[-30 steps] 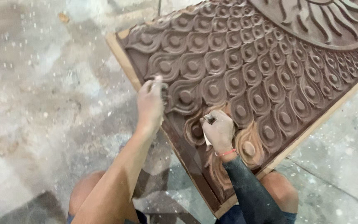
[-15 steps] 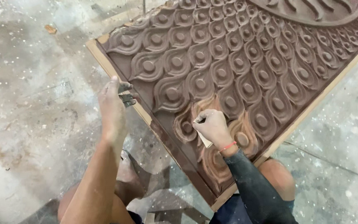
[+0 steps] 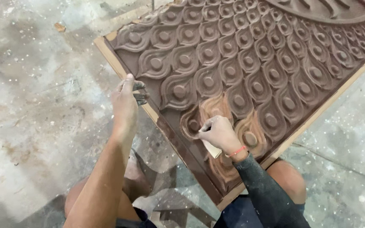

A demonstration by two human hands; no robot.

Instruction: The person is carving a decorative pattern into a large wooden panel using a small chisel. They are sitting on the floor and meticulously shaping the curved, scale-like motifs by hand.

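Pressing perhaps sandpaper [image 3: 211, 147], right hand [image 3: 219, 133] rubs brown carved panel [image 3: 250, 63].

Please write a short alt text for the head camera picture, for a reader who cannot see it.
A person's right hand presses a small pale tool against a large brown carved relief panel of repeated scale shapes, lying on a dusty concrete floor. The left hand rests at the panel's wooden edge.
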